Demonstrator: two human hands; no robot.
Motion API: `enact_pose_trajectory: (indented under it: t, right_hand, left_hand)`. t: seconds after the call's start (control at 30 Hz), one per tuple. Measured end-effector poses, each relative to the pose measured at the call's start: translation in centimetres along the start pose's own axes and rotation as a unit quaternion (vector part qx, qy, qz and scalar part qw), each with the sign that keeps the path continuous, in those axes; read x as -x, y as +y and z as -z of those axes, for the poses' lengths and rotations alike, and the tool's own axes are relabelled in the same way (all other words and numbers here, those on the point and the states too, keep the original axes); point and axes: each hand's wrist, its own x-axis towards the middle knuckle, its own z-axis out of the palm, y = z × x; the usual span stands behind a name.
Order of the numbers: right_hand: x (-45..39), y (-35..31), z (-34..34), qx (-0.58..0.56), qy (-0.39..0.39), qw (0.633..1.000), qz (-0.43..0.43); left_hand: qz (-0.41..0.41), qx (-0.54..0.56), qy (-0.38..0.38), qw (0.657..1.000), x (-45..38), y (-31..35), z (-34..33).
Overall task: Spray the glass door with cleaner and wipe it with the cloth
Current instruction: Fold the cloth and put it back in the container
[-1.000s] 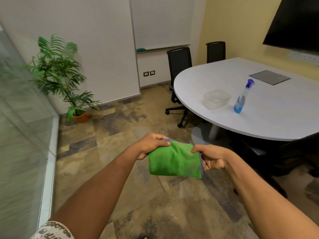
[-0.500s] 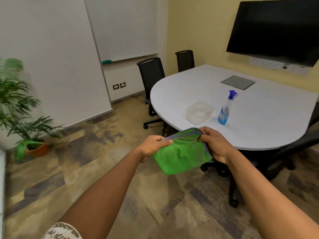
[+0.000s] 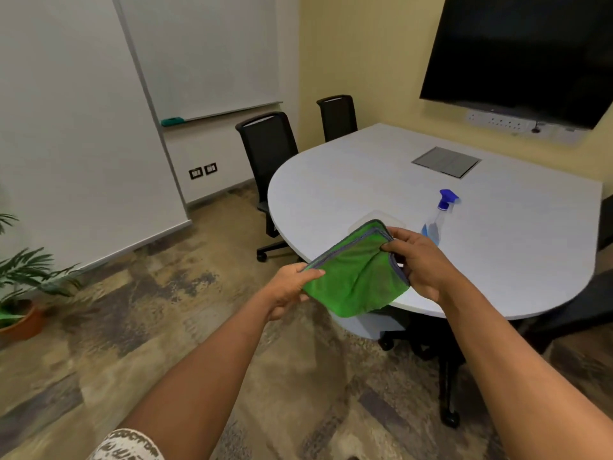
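A folded green cloth (image 3: 356,275) with a grey hem is held between both hands, just over the near edge of the white table (image 3: 348,180). My left hand (image 3: 288,287) pinches its left corner. My right hand (image 3: 419,262) grips its right edge. A spray bottle (image 3: 438,216) with a blue trigger and blue liquid stands on the table right behind my right hand. The glass door is out of view.
A clear plastic container (image 3: 381,218) sits on the table, mostly hidden behind the cloth. Two black office chairs (image 3: 270,161) stand at the table's far side. A wall screen (image 3: 517,54) hangs at right. A potted plant (image 3: 23,293) stands at left.
The view has swung right, away from the glass panel and toward the table. Both hands have carried the cloth up and forward to the table's edge.
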Motion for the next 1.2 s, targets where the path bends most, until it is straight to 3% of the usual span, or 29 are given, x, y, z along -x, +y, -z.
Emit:
enact_pose_trajectory:
  t: [0.17,0.4,0.53,0.6,0.7,0.83,1.07,1.2]
  right_hand:
    - [-7.1,1.7,4.2,0.005,0.035,0.996,-0.082]
    - [-14.5,4.1,8.2,-0.09,0.072,0.985,-0.131]
    - [-17.7,5.4,9.0,-0.193,0.149,0.946,-0.215]
    - [-18.7,6.3,9.3,-0.206,0.177,0.935,-0.228]
    - [-20.6,6.9,10.0,-0.241,0.173,0.926,-0.236]
    - [-23.6,6.9,10.4,-0.268,0.133,0.91,-0.286]
    - [-27.9,7.8,11.1,-0.218,0.168,0.888,-0.368]
    - [-29.4,7.7,11.0,-0.19,0.189,0.91,-0.315]
  left_hand:
    - [-0.056,0.06,0.102,0.991,-7.3,1.5,-0.8]
    - [-0.092,0.12,0.135,0.979,-15.3,3.4,-2.6]
    - [-0.104,-0.032,0.139,0.984,-18.8,4.1,-3.1]
    - [-0.131,-0.155,0.117,0.972,-20.4,4.3,-3.0]
    - [-0.17,-0.234,0.135,0.948,-23.3,4.7,-3.1]
    - [-0.161,-0.264,0.162,0.937,-28.4,5.4,-2.4]
    - [-0.141,-0.253,0.086,0.953,-36.2,7.1,-1.3]
    - [-0.123,-0.246,0.036,0.961,-39.6,7.9,-0.9]
